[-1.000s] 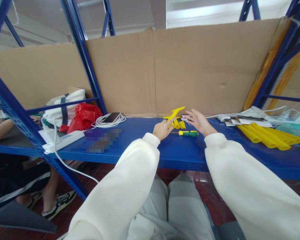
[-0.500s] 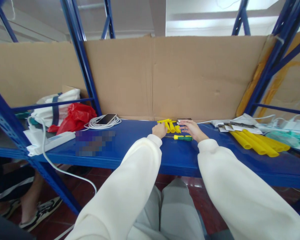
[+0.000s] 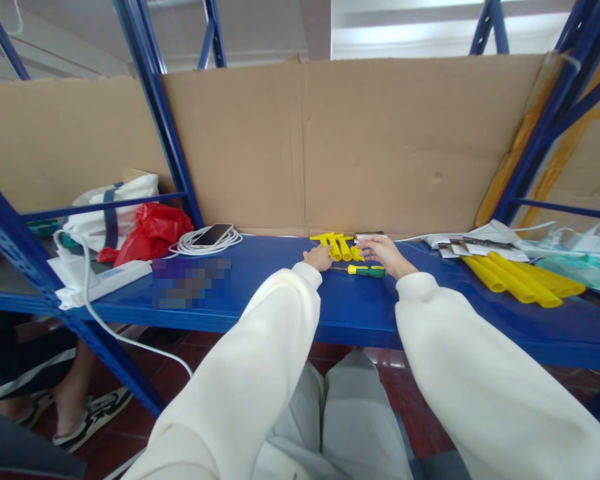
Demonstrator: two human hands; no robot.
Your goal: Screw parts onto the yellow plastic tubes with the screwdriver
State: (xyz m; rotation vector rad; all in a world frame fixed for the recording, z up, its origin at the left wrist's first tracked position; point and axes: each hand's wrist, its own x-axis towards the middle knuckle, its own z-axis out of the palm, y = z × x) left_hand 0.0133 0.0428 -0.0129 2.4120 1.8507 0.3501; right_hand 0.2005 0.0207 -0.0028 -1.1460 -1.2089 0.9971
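My left hand [image 3: 317,257] is loosely curled, knuckles up, its fingertips touching the left end of a cluster of yellow plastic pieces [image 3: 341,246]; I cannot tell whether it grips one or only rests against it; my right hand [image 3: 383,252] lies palm down with fingers stretched out flat, holding nothing, its tips at the right end of the same cluster. The pieces lie flat in the middle of the blue shelf [image 3: 280,293], close to its back edge; they are short and tapered, fanned side by side, long axes running roughly back edge to front edge, with one bar lying across their far ends. I judge them light, stiff, smooth and a little slippery; best pinched across the thicker end. Just in front, a screwdriver [image 3: 366,270] lies along the shelf, yellow-and-green handle to the right, thin shaft pointing left; the ribbed handle is the place to hold it. Toward the shelf's right end lie long yellow tubes [image 3: 517,281]; toward the left, a phone [image 3: 213,235] on coiled white cable; a cardboard sheet [image 3: 380,147] stands along the back edge.
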